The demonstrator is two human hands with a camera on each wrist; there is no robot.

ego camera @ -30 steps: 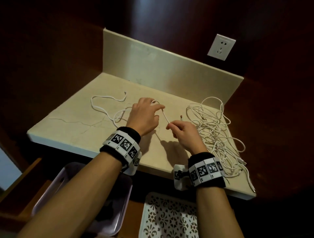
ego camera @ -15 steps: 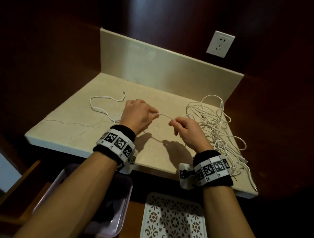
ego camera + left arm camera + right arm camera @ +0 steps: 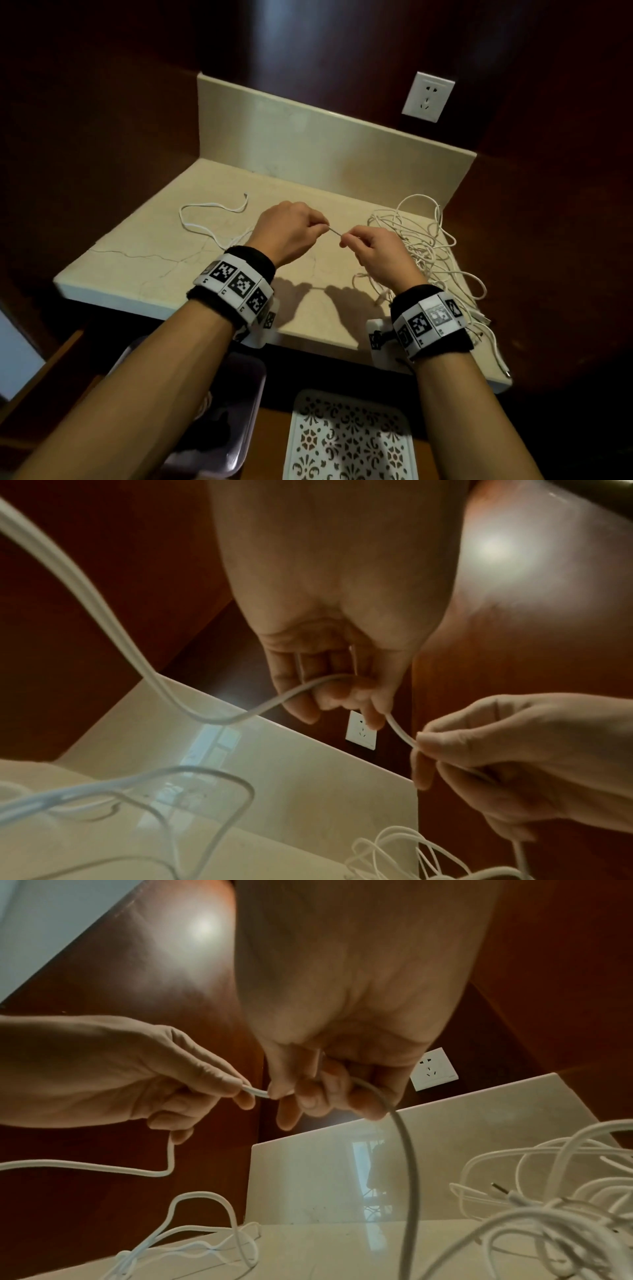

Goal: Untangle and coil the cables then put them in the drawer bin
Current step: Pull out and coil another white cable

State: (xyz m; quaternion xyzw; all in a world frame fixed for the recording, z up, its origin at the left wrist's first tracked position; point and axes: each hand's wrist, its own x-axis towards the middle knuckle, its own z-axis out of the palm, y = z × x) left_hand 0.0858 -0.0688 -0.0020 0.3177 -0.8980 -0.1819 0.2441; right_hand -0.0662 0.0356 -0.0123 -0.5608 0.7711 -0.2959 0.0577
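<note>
While I watch from the head camera, both hands hover above the counter, close together.

Counter: a pale stone top (image 3: 144, 267) with hairline cracks, and a raised back panel (image 3: 308, 144) of the same stone along its far edge.
Room: dark reddish wood walls all around; a white socket (image 3: 428, 96) sits on the wall up right of the panel.
Left hand: my left hand (image 3: 286, 233) has its fingers curled, thumb and forefinger pinching the cable (image 3: 334, 233).
Right hand: my right hand (image 3: 376, 255) pinches the same short span just beside the left, other fingers curled under.
Cable: white, held in the air between the two pinches; from the left hand it trails down to loose loops (image 3: 205, 219) lying on the left part of the counter.
Heap: a tangled pile of white cables (image 3: 421, 246) lies on the right part of the counter, with strands reaching the near right edge.
Below the counter: a grey bin (image 3: 239, 411) under my left forearm, beside a white patterned tray (image 3: 346, 442); I see something pale inside the bin but cannot tell what.
Wrists: black bands with black-and-white marker tags (image 3: 236, 284) on both.
</note>
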